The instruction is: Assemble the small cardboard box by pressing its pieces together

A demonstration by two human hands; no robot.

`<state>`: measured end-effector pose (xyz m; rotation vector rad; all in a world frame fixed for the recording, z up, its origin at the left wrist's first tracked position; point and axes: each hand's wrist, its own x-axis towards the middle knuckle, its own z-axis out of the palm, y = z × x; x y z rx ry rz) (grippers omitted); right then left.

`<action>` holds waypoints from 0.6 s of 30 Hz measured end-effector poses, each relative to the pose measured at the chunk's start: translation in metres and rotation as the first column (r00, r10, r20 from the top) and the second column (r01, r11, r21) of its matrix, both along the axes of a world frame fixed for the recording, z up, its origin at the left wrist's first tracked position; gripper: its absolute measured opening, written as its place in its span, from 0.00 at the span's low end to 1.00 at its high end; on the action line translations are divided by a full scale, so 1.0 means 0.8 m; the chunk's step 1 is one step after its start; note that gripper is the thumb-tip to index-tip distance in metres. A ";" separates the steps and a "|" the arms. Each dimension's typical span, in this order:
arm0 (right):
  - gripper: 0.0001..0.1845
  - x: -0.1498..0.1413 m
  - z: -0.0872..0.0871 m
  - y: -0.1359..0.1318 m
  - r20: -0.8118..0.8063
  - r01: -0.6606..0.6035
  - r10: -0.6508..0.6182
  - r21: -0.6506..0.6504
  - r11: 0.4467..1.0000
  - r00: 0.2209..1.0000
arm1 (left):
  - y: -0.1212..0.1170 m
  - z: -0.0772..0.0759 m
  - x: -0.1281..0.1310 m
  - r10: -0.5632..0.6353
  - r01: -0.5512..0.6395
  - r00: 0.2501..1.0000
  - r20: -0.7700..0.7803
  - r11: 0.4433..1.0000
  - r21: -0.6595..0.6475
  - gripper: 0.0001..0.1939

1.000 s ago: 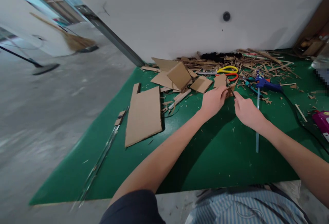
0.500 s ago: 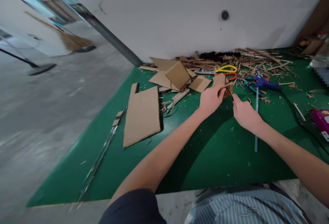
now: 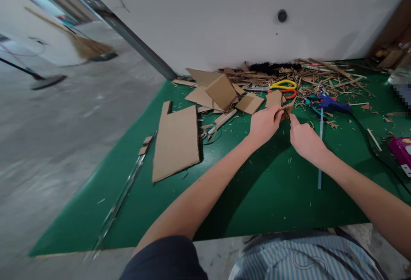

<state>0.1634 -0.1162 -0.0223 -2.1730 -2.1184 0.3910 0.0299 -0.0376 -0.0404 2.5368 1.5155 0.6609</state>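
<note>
My left hand [image 3: 263,123] pinches a small folded piece of cardboard [image 3: 291,106] above the green table [image 3: 244,194]. Close beside it, my right hand [image 3: 305,141] is closed on a thin dark tool [image 3: 287,114], perhaps a craft knife, whose tip meets the cardboard. Most of the tool is hidden by my fingers. Just beyond my hands lie scissors [image 3: 285,82] with yellow and orange handles. A blue glue gun [image 3: 335,103] rests right of them, a translucent glue stick [image 3: 320,177] pointing from it towards me. Teal-handled pliers [image 3: 312,105] lie by the gun.
A large notched cardboard sheet [image 3: 176,143] lies left, near clear plastic strips [image 3: 128,183]. Cardboard offcuts [image 3: 221,91] and a heap of shreds [image 3: 327,74] line the wall. A purple power strip [image 3: 401,149] sits at the right, a black cord [image 3: 369,138] running nearby.
The view has shifted slightly. The cardboard piece has tilted a little between my hands, and my right hand has moved slightly towards my left. Both grips stay the same.
</note>
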 end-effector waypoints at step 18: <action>0.27 -0.002 0.001 0.001 0.009 -0.014 0.015 -0.025 1.000 1.000 | 0.003 -0.001 -0.001 -0.024 0.024 1.000 0.020 1.000 0.002 0.13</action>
